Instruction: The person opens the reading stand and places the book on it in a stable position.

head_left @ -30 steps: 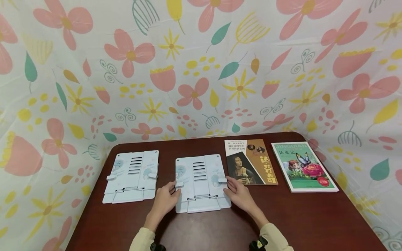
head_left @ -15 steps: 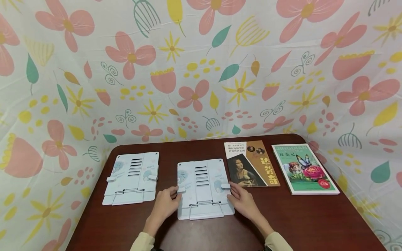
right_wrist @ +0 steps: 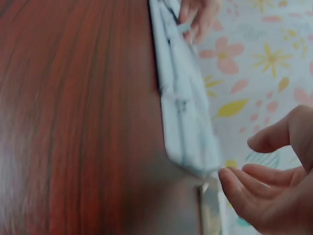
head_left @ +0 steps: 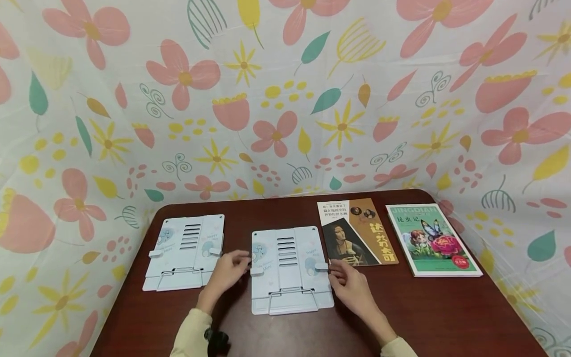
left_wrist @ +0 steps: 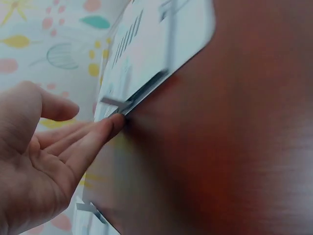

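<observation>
A white book stand (head_left: 292,272) with slots, side clips and a wire support lies flat in the middle of the table. My left hand (head_left: 227,272) is beside its left edge, fingers extended and thumb apart. In the left wrist view its fingertips (left_wrist: 116,122) come right up to the stand's edge by the clip. On the other side, my right hand (head_left: 354,290) has its fingertips close by the right clip (head_left: 321,267). The right wrist view shows that thumb (right_wrist: 269,139) apart from the fingers, nothing between them.
A second matching book stand (head_left: 187,255) lies to the left. Toward the back right are a brown-and-white book with a portrait (head_left: 357,233) and a green book with a butterfly cover (head_left: 432,240). A floral cloth (head_left: 276,99) hangs behind the dark wooden table (head_left: 285,339).
The middle book stand has slid a little toward me, drawn by both hands at its sides. Since then both hands have loosened, and the left has drawn off to the left.
</observation>
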`<state>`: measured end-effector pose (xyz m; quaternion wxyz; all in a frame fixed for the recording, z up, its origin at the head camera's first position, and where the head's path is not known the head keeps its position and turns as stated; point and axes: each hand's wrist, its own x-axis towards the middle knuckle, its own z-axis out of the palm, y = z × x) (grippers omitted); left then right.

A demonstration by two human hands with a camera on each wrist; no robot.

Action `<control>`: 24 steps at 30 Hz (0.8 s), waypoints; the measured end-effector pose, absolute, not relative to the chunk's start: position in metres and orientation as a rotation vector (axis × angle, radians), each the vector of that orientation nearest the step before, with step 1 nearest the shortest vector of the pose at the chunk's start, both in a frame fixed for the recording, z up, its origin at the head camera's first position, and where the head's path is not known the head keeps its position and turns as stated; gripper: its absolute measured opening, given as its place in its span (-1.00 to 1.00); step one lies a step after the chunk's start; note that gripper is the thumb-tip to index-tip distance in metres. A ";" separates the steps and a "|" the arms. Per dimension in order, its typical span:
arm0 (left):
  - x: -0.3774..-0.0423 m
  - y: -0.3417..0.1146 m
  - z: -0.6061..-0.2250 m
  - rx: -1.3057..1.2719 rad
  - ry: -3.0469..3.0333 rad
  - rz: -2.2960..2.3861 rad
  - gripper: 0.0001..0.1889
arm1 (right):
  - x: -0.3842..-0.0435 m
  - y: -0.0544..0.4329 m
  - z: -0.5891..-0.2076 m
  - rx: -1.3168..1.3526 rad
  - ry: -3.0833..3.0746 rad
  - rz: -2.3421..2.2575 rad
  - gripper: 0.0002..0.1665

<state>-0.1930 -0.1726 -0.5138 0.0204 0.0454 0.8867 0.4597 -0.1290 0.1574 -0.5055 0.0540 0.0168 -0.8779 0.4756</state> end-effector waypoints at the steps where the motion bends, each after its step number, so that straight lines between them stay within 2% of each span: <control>1: -0.202 -0.173 -0.514 0.125 2.732 1.437 -0.70 | -0.127 0.155 -0.503 0.060 -2.673 1.404 -0.65; 4: -0.228 -0.170 -0.513 0.104 2.702 1.422 -0.65 | -0.120 0.147 -0.501 0.117 -2.753 1.345 -0.73; 11: -0.270 -0.163 -0.514 -0.002 2.566 1.403 -0.60 | -0.108 0.136 -0.512 0.244 -2.957 1.388 -0.73; 24: -0.279 -0.167 -0.519 -0.092 2.373 1.575 -0.65 | -0.110 0.136 -0.516 0.378 -2.987 1.429 -0.73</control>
